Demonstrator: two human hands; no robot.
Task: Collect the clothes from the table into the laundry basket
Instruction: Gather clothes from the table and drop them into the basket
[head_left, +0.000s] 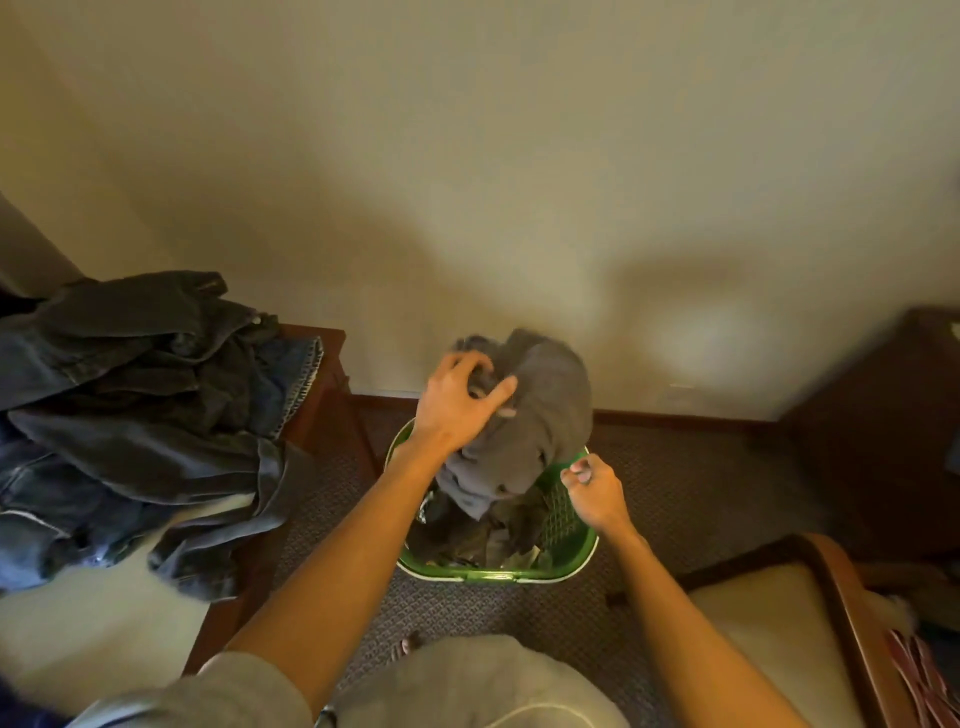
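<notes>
One green laundry basket (574, 558) on the carpet, dark clothes inside. Right hand (597, 493) over its right rim, fingers curled, holding nothing; left hand (457, 410) fingers clamped on one grey garment (540, 431) over the basket. Left tabletop (104, 639): one denim pile (135, 415), count unclear.

Home room, carpet (675, 499), laundry basket (574, 551)

A plain grey garment (545, 415) sits over a bright green basket (571, 545) with a lattice-patterned wall. Dark olive and brown clothes (483, 535) lie inside it. On the dark red-brown table (317, 395) are charcoal and faded blue jeans (130, 395) with pale stitching. The carpet (701, 493) is brown with a small diamond weave; the wall (467, 156) is cream
</notes>
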